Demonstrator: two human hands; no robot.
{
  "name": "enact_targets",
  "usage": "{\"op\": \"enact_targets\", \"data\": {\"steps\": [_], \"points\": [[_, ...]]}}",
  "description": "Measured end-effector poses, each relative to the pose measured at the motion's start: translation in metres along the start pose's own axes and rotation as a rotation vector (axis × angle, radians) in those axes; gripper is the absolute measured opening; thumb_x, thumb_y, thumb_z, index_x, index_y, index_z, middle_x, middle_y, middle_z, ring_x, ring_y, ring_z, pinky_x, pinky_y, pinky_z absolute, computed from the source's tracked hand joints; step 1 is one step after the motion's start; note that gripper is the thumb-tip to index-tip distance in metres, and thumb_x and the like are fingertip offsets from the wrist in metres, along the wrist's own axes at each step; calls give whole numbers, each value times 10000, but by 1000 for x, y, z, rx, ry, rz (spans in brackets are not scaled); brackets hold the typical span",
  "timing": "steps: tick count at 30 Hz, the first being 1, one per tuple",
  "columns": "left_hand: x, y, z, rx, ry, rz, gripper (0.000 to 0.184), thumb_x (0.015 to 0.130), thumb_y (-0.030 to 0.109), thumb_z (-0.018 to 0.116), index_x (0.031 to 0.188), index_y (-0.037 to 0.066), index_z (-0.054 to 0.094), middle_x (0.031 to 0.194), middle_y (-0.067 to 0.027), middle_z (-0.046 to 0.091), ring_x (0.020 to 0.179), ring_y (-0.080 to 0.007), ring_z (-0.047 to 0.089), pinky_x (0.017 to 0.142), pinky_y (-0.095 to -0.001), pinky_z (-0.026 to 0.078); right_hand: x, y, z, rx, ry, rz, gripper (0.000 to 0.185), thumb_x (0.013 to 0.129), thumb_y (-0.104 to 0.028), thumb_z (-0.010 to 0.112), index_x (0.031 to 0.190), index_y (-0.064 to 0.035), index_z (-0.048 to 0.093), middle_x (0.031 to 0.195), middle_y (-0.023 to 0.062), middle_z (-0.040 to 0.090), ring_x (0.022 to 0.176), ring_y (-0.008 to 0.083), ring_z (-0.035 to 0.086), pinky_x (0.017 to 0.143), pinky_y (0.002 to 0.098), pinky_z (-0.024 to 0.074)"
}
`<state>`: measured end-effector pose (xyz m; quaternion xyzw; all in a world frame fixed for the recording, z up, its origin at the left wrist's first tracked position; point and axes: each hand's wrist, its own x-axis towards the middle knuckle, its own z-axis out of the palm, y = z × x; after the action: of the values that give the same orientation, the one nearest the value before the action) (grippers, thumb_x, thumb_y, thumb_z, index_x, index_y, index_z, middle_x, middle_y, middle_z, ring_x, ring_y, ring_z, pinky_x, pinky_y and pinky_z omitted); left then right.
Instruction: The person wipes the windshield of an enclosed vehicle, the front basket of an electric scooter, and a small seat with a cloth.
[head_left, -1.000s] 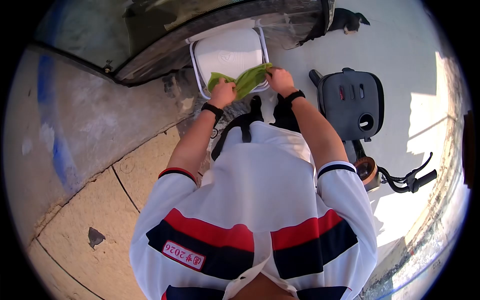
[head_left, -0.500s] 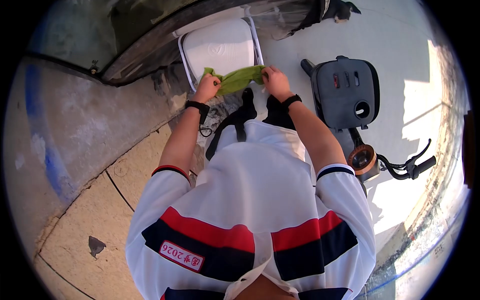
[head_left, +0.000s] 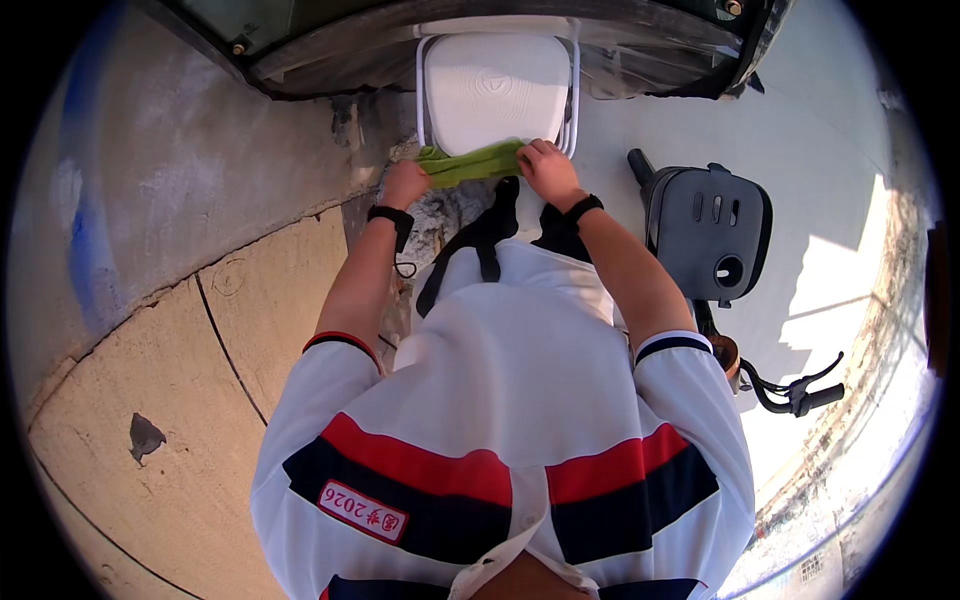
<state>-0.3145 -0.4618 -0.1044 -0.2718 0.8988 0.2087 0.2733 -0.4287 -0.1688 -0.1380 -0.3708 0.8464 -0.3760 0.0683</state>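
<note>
A green cloth (head_left: 474, 166) is stretched sideways between my two hands, in front of the near edge of a white chair seat (head_left: 497, 92). Its left end is gripped by my left hand (head_left: 405, 184), fingers closed. My right hand (head_left: 549, 171) pinches the other end close to the chair's right front corner. Both wrists wear black bands. Whether the cloth touches the seat cannot be made out.
Behind the chair stands a dark glass-topped object (head_left: 330, 45) with a plastic-like cover. On the right is a scooter with a dark grey case (head_left: 709, 235) and a black handlebar (head_left: 800, 396). My feet are below the cloth.
The view has turned, so the chair appears more upright and further right. The cloth has gone from bunched in the middle to a narrow, stretched band. Both hands still hold it.
</note>
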Motion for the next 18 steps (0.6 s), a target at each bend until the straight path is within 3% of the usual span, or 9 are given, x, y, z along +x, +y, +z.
{"op": "enact_targets", "data": {"steps": [3, 6, 9, 12, 15, 18], "points": [[-9, -20, 1, -44, 186, 32, 281, 841, 278, 656, 836, 16, 755, 877, -219, 706, 818, -397, 679, 798, -487, 550, 9, -7, 10, -1, -52, -55, 123, 847, -115, 657, 961, -69, 672, 951, 86, 633, 941, 284, 622, 821, 395, 538], [-10, -27, 4, -55, 346, -35, 359, 889, 327, 631, 1006, 4, 737, 1060, -250, 691, 981, -413, 650, 882, -479, 531, 16, -14, 20, 4, -103, -111, 133, 848, -115, 653, 972, -71, 675, 950, 86, 633, 951, 286, 620, 823, 395, 539], [-11, -24, 5, -72, 346, -46, 458, 897, 347, 634, 1175, -16, 673, 1136, -287, 654, 1154, -428, 567, 975, -470, 485, 18, -20, 24, -9, -147, -96, 142, 847, -106, 643, 981, -76, 678, 948, 91, 632, 943, 294, 624, 823, 397, 540], [6, -28, 18, -85, 316, 25, 506, 894, 333, 640, 1224, -50, 632, 1151, -296, 630, 1230, -432, 502, 1025, -464, 448, 14, -20, 21, -51, -158, -28, 146, 844, -87, 625, 984, -75, 666, 948, 100, 630, 933, 302, 631, 817, 402, 541], [18, -18, 28, -256, 191, 36, 488, 888, 290, 649, 1207, -78, 618, 1238, -289, 571, 1225, -426, 509, 1024, -461, 446, 7, -9, 12, -83, -95, 33, 152, 839, -73, 613, 985, -78, 652, 952, 108, 628, 929, 307, 636, 811, 408, 544], [25, -8, 37, -146, 288, 119, 542, 916, 289, 644, 1329, -48, 547, 1277, -243, 555, 1165, -407, 562, 1022, -466, 451, 2, 1, 0, -104, -58, 58, 160, 839, -71, 613, 996, -89, 638, 948, 112, 623, 909, 317, 646, 779, 425, 551]]}}
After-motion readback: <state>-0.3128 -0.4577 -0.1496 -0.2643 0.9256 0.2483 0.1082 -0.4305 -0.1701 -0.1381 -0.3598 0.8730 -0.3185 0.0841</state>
